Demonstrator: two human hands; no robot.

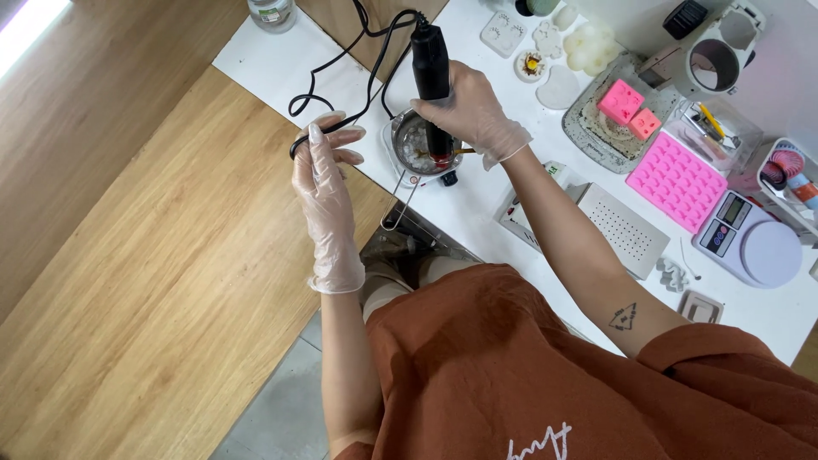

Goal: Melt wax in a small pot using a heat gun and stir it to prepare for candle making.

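Observation:
My right hand (471, 115), in a clear glove, grips a black corded heat tool (430, 66) and points its tip down into a small metal pot (407, 146) that holds pale chunks. The pot sits on a small burner at the white table's edge (290, 64), with its wire handle hanging toward me. My left hand (324, 183), also gloved, hovers just left of the pot with fingers spread and holds nothing. The tool's black cord (341, 60) loops across the table behind it.
Pink silicone moulds (677, 179) and pink blocks on a grey tray (588, 128) lie to the right. A digital scale (750, 238), a white perforated box (626, 228), white cast shapes (558, 85) and a jar (273, 13) stand around. Wooden floor lies on the left.

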